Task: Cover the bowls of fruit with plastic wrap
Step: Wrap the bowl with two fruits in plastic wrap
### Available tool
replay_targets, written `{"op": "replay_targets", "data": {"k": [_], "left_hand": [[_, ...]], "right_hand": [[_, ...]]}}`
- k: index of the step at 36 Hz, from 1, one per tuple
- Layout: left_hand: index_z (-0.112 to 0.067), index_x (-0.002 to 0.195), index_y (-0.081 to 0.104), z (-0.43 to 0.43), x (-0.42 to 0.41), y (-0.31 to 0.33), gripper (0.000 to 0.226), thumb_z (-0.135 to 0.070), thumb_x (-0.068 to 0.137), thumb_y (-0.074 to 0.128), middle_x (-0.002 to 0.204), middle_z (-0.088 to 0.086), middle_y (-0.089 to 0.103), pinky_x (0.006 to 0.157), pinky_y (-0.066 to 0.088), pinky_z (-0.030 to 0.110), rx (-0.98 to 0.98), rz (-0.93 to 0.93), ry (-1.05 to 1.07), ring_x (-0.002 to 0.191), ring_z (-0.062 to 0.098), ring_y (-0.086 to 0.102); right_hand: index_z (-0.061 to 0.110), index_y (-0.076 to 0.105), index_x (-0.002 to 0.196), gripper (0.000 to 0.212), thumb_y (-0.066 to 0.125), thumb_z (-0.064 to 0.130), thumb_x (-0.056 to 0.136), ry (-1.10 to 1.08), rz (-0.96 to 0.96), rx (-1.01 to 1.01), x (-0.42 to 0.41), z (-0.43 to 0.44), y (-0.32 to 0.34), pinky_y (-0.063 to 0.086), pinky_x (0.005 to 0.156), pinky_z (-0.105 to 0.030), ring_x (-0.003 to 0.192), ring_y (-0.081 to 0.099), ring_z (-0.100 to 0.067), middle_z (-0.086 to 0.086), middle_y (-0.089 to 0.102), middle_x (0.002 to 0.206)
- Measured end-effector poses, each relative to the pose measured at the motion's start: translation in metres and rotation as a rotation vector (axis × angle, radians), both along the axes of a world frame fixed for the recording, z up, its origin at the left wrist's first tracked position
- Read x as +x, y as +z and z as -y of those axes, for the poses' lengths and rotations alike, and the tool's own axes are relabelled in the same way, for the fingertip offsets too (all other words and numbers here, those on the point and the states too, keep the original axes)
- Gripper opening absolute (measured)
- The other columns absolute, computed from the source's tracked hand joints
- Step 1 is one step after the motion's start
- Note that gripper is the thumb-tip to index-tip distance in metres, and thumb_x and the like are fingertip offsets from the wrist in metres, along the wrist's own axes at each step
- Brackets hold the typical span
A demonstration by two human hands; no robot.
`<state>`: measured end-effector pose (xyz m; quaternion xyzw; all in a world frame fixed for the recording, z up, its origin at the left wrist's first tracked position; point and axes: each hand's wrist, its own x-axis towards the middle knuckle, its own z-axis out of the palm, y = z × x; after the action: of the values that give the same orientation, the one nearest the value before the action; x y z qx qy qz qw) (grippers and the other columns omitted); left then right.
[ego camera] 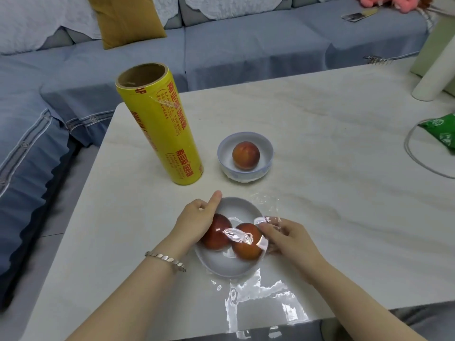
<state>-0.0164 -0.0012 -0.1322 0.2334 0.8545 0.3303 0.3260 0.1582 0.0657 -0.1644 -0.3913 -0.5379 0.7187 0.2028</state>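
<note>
Standing upright, plastic wrap roll (157, 124) (long axis vertical)

Blue sofa (246, 45), mustard cushion (125, 20) on it; green packet (440, 131) on the marble table (320, 119)

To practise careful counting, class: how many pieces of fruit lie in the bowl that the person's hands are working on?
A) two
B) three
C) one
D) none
A: the near bowl holds two, the left fruit by the left hand and the right fruit by the right hand, which pinches the plastic wrap; the far bowl holds only a single fruit.
</note>
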Motion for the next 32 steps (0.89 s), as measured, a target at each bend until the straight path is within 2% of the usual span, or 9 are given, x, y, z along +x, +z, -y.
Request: {"op": "replay_targets", "data": {"k": [2,6,11,15,20,22,25,27,32], "left_hand": [[-0.019,0.065,0.048,0.005,0.001,0.002,0.047,-0.061,0.086,0.044,0.069,-0.004,0.054,0.062,0.035,0.024,0.018,0.024,-0.028,0.068,0.01,0.05],[-0.023,0.08,0.064,0.017,0.007,0.001,0.042,-0.06,0.085,0.045,0.083,-0.01,0.064,0.072,0.04,0.017,0.076,0.052,-0.077,0.081,0.001,0.056],[-0.019,0.085,0.064,0.024,0.011,-0.003,0.034,-0.052,0.082,0.056,0.088,-0.003,0.067,0.076,0.041,0.02,0.175,0.049,-0.046,0.085,0.012,0.059],[-0.022,0.082,0.062,0.027,0.016,-0.005,0.032,-0.054,0.076,0.066,0.081,-0.005,0.064,0.069,0.041,0.023,0.219,0.057,-0.021,0.076,0.011,0.057],[-0.024,0.078,0.065,0.032,0.024,-0.006,0.039,-0.057,0.058,0.064,0.086,-0.009,0.068,0.071,0.041,0.02,0.303,0.054,0.079,0.081,0.008,0.061],[-0.023,0.077,0.067,0.035,0.026,-0.006,0.037,-0.054,0.057,0.065,0.085,-0.01,0.069,0.073,0.042,0.019,0.327,0.059,0.097,0.084,0.006,0.063],[-0.024,0.077,0.069,0.04,0.028,-0.007,0.036,-0.054,0.056,0.067,0.081,-0.014,0.071,0.073,0.045,0.013,0.351,0.059,0.076,0.083,0.003,0.064],[-0.026,0.079,0.07,0.042,0.029,-0.008,0.04,-0.056,0.054,0.068,0.081,-0.017,0.071,0.07,0.044,0.006,0.356,0.042,0.05,0.08,-0.004,0.063],[-0.033,0.084,0.067,0.046,0.032,-0.007,0.023,-0.043,0.066,0.077,0.089,-0.019,0.069,0.07,0.043,0.002,0.34,0.006,-0.019,0.083,-0.011,0.06]], "right_hand": [[0.014,0.072,0.091,0.01,0.065,0.017,0.085,0.038,0.023,0.082,0.002,0.0,0.001,0.052,0.071,-0.023,0.067,0.063,-0.004,0.008,0.069,0.07],[0.017,0.066,0.113,0.032,0.068,0.02,0.082,0.127,0.117,0.225,0.01,-0.001,-0.003,0.048,0.094,-0.025,0.099,0.064,-0.004,0.003,0.071,0.105],[0.011,0.062,0.119,0.038,0.065,0.01,0.081,0.166,0.052,0.242,0.019,0.004,-0.005,0.045,0.098,-0.018,0.109,0.06,-0.003,0.005,0.065,0.118],[0.012,0.061,0.12,0.04,0.067,0.014,0.081,0.188,0.028,0.231,0.021,0.004,-0.005,0.044,0.101,-0.026,0.112,0.06,-0.007,0.001,0.065,0.12],[0.022,0.067,0.105,0.037,0.067,0.032,0.069,0.236,0.043,0.219,0.017,-0.003,0.008,0.047,0.092,-0.019,0.103,0.062,-0.002,0.006,0.069,0.108],[0.02,0.07,0.088,0.024,0.068,0.037,0.072,0.21,0.063,0.231,0.011,-0.008,0.02,0.046,0.083,-0.015,0.087,0.063,-0.003,0.008,0.069,0.091],[0.01,0.069,0.074,0.04,0.063,0.05,0.077,0.208,0.144,0.231,0.0,-0.018,0.035,0.042,0.065,-0.012,0.065,0.053,-0.007,0.005,0.059,0.069],[0.017,0.067,0.066,0.033,0.06,0.044,0.081,0.272,0.199,0.229,-0.006,-0.022,0.044,0.041,0.056,-0.008,0.058,0.05,-0.005,0.007,0.057,0.062],[0.017,0.062,0.06,0.029,0.059,0.028,0.087,0.333,0.189,0.2,-0.014,-0.025,0.054,0.039,0.052,-0.01,0.047,0.047,0.0,0.009,0.054,0.053]]}}
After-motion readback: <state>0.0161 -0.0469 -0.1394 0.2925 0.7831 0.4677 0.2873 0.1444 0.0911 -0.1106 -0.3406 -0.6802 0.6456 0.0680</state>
